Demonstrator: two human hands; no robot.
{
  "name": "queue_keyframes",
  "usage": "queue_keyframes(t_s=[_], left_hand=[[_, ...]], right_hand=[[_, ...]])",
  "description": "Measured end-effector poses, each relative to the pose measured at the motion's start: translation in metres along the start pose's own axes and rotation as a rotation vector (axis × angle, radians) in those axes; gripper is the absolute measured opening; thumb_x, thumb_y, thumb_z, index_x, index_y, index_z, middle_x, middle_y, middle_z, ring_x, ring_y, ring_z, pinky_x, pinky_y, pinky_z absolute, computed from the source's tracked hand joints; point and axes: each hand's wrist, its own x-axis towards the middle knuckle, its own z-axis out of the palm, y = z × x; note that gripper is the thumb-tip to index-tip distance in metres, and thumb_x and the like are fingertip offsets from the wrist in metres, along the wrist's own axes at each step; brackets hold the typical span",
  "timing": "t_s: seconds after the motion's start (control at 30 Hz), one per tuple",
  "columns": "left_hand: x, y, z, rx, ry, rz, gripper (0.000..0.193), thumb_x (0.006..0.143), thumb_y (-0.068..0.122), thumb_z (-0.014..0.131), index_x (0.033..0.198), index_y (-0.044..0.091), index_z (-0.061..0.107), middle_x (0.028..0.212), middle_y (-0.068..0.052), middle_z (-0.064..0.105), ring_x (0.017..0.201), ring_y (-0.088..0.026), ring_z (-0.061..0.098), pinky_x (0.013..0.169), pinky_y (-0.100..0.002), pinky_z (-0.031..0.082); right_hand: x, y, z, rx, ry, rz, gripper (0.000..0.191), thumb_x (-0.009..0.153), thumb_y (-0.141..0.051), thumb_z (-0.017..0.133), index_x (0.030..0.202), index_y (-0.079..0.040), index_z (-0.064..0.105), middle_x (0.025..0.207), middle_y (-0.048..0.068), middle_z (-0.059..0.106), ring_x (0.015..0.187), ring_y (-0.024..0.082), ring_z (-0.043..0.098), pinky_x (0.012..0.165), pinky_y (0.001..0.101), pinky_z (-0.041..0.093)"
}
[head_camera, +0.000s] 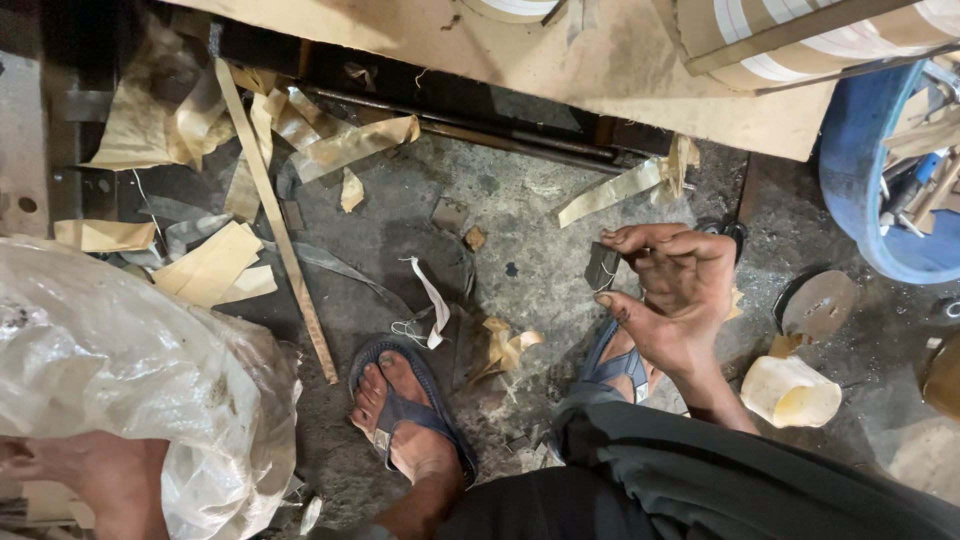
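My right hand (672, 290) is raised over the grimy concrete floor and pinches a small flat grey piece (602, 266) between thumb and fingertips. My left hand (85, 482) is at the bottom left corner, pressed against a big crumpled clear plastic sack (120, 350). The sack covers its fingers, so its grip is unclear. My two feet in blue sandals (405, 410) rest on the floor between the hands, and the right foot is partly hidden under the right hand.
Tan paper strips and scraps (300, 140) and a long wooden slat (275, 215) litter the floor. A cardboard sheet (620, 80) overhangs at the top. To the right are a blue tub (860, 180) of tools, a cream plastic cup (790, 392) and a round metal disc (818, 305).
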Motion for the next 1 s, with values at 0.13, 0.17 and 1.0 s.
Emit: queue_keyframes(t_s=[0.13,0.17,1.0], left_hand=[[0.003,0.005,0.001,0.022,0.014,0.012,0.083,0.093,0.043,0.078,0.152,-0.003,0.043,0.155,-0.023,0.041,0.143,-0.042,0.032,0.109,-0.058,0.026],[0.004,0.007,0.002,0.035,0.011,0.009,0.085,0.093,0.045,0.078,0.153,-0.003,0.041,0.157,-0.023,0.040,0.145,-0.042,0.030,0.110,-0.058,0.025],[0.007,0.002,-0.015,0.015,0.051,-0.033,0.098,0.092,0.044,0.086,0.154,-0.003,0.027,0.151,-0.019,0.043,0.137,-0.036,0.042,0.114,-0.047,0.035]], right_hand=[[0.005,0.003,-0.001,0.046,-0.010,-0.009,0.061,0.089,0.007,0.079,0.131,-0.011,0.040,0.126,0.014,0.056,0.125,0.023,0.059,0.120,0.0487,0.051],[0.006,0.003,-0.002,0.061,-0.011,-0.007,0.061,0.089,0.007,0.080,0.131,-0.011,0.040,0.126,0.014,0.056,0.125,0.023,0.059,0.119,0.0490,0.051],[0.021,-0.030,0.013,-0.017,-0.068,-0.039,0.058,0.091,0.007,0.077,0.131,-0.010,0.039,0.131,0.015,0.056,0.127,0.023,0.059,0.120,0.0480,0.050]])
